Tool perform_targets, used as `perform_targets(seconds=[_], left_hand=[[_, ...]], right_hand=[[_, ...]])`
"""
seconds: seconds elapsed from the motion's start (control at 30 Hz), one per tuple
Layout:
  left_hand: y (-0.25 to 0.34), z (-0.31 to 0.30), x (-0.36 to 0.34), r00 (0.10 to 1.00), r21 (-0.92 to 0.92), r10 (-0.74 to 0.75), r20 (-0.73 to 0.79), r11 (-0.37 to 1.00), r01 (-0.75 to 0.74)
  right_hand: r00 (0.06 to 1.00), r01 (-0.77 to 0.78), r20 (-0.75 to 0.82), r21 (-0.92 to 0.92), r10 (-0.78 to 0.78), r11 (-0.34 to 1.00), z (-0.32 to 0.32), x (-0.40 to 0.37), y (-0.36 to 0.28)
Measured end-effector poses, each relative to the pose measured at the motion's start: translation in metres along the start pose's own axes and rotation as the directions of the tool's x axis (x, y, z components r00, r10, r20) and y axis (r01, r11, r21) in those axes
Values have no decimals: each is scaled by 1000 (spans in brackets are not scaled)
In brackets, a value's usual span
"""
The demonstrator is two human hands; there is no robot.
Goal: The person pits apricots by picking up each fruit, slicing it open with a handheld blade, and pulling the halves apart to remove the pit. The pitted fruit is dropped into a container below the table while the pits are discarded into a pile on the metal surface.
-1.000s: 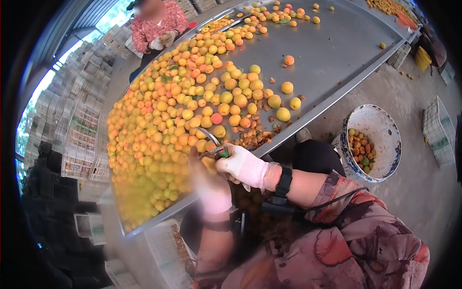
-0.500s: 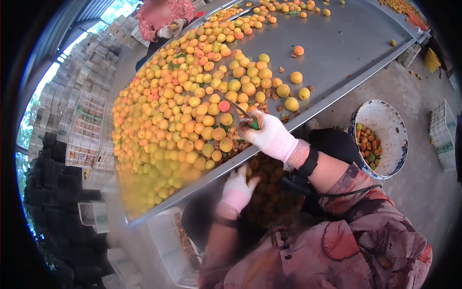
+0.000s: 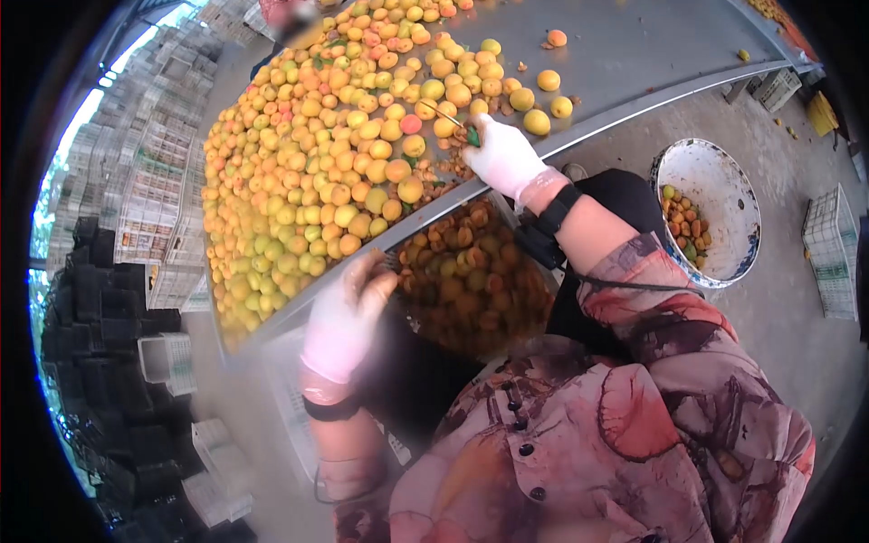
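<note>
Since the earlier frame, the left hand (image 3: 339, 326) has swung leftward off the cut apricots (image 3: 466, 258) below the tabletop (image 3: 634, 54) and up to its near rim. Across the tabletop's left part spreads the apricot pile (image 3: 299, 154); the cut apricots lie lower, on the near side of the rim, between the two hands. Left-hand fingers (image 3: 360, 271) are blurred but parted, with nothing visible between them. From them the pile lies just beyond the rim, on the far side, its closest apricot (image 3: 349, 243) nearer to this hand than to the right hand (image 3: 507, 158). Round fruit like this shows no clear long axis. Closed fingers of the right hand grip a knife (image 3: 442, 114), its blade slanting far and left, near a reddish apricot (image 3: 411, 124).
</note>
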State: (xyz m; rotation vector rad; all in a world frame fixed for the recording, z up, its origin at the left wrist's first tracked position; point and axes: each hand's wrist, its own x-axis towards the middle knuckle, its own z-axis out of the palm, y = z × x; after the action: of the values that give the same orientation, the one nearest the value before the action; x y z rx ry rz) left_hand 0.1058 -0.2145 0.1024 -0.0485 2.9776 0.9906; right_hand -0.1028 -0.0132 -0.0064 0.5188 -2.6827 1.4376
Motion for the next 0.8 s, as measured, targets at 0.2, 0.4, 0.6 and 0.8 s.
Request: perform_targets(seconds=[0.2,0.4,0.6,0.8], left_hand=[[20,7,7,979,23,165,119,985,-169],[-51,111,60,917,136,-14,398,990,-43],[-70,189,96,872,260,-105,479,965,-27],[-81,206,83,822,490,-272,500,872,-10]], right_hand=[[999,36,30,-60,-34,998,-1,-7,-1],[999,35,30,-68,-33,997,0,-5,4],[992,117,-41,-40,-118,992,6,0,14],[989,143,-34,-16,-143,990,11,5,13]])
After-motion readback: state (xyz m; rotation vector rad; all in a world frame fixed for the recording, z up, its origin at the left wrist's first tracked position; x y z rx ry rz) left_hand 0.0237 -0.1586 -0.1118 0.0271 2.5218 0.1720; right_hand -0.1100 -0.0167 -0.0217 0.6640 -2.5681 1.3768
